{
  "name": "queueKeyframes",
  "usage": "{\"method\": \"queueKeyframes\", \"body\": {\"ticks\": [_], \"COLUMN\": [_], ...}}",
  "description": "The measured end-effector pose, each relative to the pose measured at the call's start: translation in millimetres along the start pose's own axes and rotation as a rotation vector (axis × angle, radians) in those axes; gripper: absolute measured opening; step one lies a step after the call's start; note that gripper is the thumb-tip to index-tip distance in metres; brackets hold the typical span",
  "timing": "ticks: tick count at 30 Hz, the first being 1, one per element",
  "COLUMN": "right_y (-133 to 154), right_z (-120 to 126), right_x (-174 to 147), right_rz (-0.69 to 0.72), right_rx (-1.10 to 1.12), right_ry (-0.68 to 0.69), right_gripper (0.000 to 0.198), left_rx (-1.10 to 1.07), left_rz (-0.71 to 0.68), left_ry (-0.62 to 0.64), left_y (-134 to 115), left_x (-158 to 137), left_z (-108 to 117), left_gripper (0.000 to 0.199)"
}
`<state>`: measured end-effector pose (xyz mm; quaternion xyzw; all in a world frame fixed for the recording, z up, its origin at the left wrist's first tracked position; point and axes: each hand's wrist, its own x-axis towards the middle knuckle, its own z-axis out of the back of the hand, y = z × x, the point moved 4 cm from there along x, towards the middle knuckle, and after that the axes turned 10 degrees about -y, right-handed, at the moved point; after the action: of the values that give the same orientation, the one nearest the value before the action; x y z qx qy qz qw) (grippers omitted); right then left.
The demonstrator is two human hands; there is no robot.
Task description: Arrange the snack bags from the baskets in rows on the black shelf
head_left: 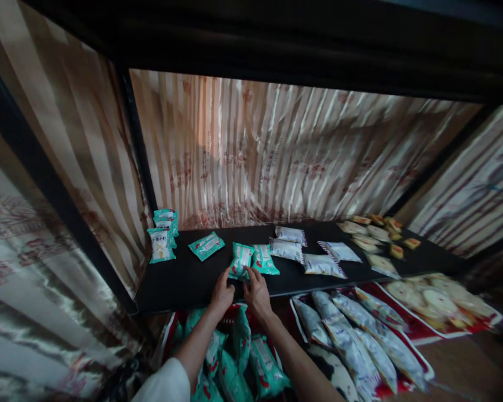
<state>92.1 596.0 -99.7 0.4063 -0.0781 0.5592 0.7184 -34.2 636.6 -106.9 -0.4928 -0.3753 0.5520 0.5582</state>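
Observation:
On the black shelf board, a green snack bag (pixel 240 258) lies between my two hands. My left hand (pixel 223 293) grips its lower left corner, with the fingers closed at that edge. At the lower right corner, the fingers of my right hand (pixel 256 290) are bent onto the same bag. Another green bag (pixel 265 259) lies against it on the right, just beyond my right fingertips. Farther left, a single green bag (pixel 207 245) lies flat and tilted. Several more green bags (pixel 162 244) stand upright in a row at the shelf's left end.
Several white snack bags (pixel 324 265) lie right of centre on the shelf board (pixel 167 287). Flat pale packets (pixel 366 243) and small yellow packs (pixel 396 251) fill the right end. Below are trays of green bags (pixel 232 377), white bags (pixel 360 335) and pale packets (pixel 440 298). A dark post (pixel 136 134) stands left.

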Motion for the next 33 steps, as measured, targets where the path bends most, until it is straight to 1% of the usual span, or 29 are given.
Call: {"method": "queueKeyframes", "body": {"ticks": [3,5,7,9,11,12,14,17,18,20,23,27,30,33], "right_y": [6,15,23,28,29,28,22,16,15,13,14,24,35,47], "right_z": [-4,-3,3,14,23,25,24,15,12,6,0,-1,6,16], "right_x": [-6,-12,-13,-4,13,23,44,65,69,73,72,60,45,29], "right_rz": [-0.033,-0.027,0.011,0.068,0.138,0.168,0.215,0.336,0.368,0.387,0.35,0.348,0.364,0.361], "right_rx": [0.14,0.196,0.173,0.089,-0.01,-0.062,-0.187,-0.298,-0.31,-0.314,-0.301,-0.274,-0.279,-0.275], "right_ry": [0.066,0.136,0.16,0.122,0.098,0.124,0.225,0.389,0.427,0.475,0.493,0.492,0.494,0.518], "right_gripper": [0.047,0.049,0.048,0.046,0.048,0.052,0.06,0.068,0.068,0.064,0.056,0.053,0.053,0.053], "left_rx": [0.015,0.055,0.095,0.098,0.03,-0.015,-0.087,-0.16,-0.191,-0.265,-0.373,-0.441,-0.479,-0.431], "left_rz": [0.015,-0.016,-0.064,-0.065,0.019,0.071,0.147,0.201,0.222,0.268,0.329,0.369,0.348,0.268], "left_ry": [0.007,-0.065,-0.168,-0.221,-0.2,-0.173,-0.123,-0.09,-0.089,-0.09,-0.108,-0.191,-0.224,-0.259], "left_y": [0,-1,-3,-2,1,3,4,4,4,5,5,8,13,18], "left_x": [-6,-12,-17,-21,-24,-25,-28,-33,-35,-37,-37,-40,-49,-61], "left_z": [-3,1,10,16,17,16,11,2,-1,-5,-7,-1,5,15], "left_gripper": [0.058,0.052,0.047,0.045,0.045,0.046,0.047,0.049,0.05,0.054,0.056,0.051,0.046,0.044]}}
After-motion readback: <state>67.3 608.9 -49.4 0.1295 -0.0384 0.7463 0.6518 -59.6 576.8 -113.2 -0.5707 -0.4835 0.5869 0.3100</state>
